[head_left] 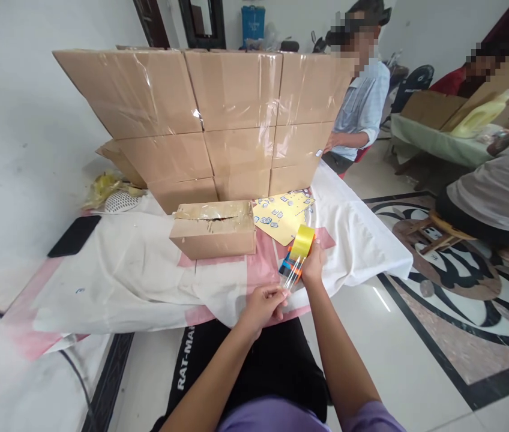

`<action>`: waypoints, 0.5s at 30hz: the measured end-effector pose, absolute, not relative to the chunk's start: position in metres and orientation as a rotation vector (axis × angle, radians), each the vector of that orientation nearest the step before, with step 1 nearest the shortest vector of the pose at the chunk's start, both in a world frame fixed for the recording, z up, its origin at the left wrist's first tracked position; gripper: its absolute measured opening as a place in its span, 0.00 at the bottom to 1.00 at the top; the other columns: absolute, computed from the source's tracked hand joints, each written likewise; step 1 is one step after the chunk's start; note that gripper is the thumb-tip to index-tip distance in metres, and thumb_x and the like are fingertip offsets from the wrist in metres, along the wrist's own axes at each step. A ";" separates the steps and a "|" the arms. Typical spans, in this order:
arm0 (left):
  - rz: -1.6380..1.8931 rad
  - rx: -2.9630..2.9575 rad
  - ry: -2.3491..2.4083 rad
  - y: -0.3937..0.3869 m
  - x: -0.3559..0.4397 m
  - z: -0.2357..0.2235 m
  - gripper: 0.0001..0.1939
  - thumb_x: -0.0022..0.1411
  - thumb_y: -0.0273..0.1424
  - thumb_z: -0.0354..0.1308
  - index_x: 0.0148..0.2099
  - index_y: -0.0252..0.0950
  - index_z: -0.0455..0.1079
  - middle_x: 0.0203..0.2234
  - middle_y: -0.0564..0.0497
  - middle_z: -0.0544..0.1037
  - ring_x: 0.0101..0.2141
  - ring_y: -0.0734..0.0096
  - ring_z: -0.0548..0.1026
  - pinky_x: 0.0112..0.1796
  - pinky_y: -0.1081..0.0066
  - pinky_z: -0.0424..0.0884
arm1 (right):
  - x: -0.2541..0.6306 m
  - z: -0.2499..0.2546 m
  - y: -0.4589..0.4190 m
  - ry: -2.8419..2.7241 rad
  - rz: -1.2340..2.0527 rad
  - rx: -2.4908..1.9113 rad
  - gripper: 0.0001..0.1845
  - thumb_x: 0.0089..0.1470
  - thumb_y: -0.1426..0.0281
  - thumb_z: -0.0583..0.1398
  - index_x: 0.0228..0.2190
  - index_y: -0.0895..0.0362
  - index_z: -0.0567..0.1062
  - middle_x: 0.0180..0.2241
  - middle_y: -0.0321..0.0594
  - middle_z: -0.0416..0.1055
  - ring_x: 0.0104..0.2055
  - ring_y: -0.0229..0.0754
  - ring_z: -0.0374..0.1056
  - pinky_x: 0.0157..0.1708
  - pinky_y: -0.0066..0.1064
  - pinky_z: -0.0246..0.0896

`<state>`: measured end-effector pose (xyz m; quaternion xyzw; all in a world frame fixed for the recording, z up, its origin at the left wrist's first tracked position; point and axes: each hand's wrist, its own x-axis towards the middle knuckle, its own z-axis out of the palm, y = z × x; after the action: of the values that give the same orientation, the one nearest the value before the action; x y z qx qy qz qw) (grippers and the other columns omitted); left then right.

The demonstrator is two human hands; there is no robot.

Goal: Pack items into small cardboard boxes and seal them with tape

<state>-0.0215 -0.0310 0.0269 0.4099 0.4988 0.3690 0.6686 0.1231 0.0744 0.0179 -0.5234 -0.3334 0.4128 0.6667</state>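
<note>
My right hand (313, 267) grips a tape dispenser with a yellow roll of tape (302, 241) and an orange-blue frame, held just above the white cloth (137, 282). My left hand (263, 303) pinches the free end of the clear tape strip (293, 273), which is stretched between the two hands. A small cardboard box (213, 230) with crumpled tape on its top lies on the cloth ahead and left of my hands. A yellow printed sheet (281, 215) lies beside the box.
A wall of stacked taped cartons (218, 114) stands behind the box. A black phone (74, 235) lies at the left, with a white mesh object (120, 201) behind it. Other people sit at the back right near a green table (434, 144) holding a yellow jug (479, 117).
</note>
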 end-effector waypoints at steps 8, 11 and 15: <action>0.878 0.960 1.126 -0.033 -0.023 0.020 0.26 0.51 0.53 0.66 0.36 0.32 0.78 0.24 0.52 0.76 0.14 0.81 0.65 0.19 0.75 0.58 | 0.121 0.015 0.080 -0.662 0.996 -1.058 0.31 0.54 0.41 0.58 0.32 0.58 0.77 0.27 0.40 0.78 0.24 0.43 0.73 0.24 0.35 0.71; 0.892 0.985 1.141 -0.038 -0.024 0.016 0.25 0.53 0.53 0.65 0.35 0.32 0.78 0.23 0.52 0.76 0.14 0.80 0.64 0.18 0.75 0.58 | 0.121 0.011 0.081 -0.617 0.990 -1.060 0.28 0.55 0.43 0.59 0.32 0.56 0.76 0.25 0.37 0.76 0.24 0.42 0.73 0.24 0.33 0.71; 0.929 1.006 1.170 -0.046 -0.028 0.010 0.24 0.55 0.51 0.63 0.32 0.32 0.76 0.22 0.53 0.74 0.14 0.81 0.63 0.17 0.75 0.58 | 0.121 0.009 0.081 -0.628 1.030 -1.070 0.28 0.56 0.43 0.59 0.29 0.56 0.75 0.23 0.37 0.75 0.23 0.42 0.73 0.23 0.33 0.71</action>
<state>-0.0285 -0.0461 0.0100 0.4376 0.5090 0.4044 0.6212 0.1211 0.0809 0.0089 -0.4789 -0.2809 0.4609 0.6923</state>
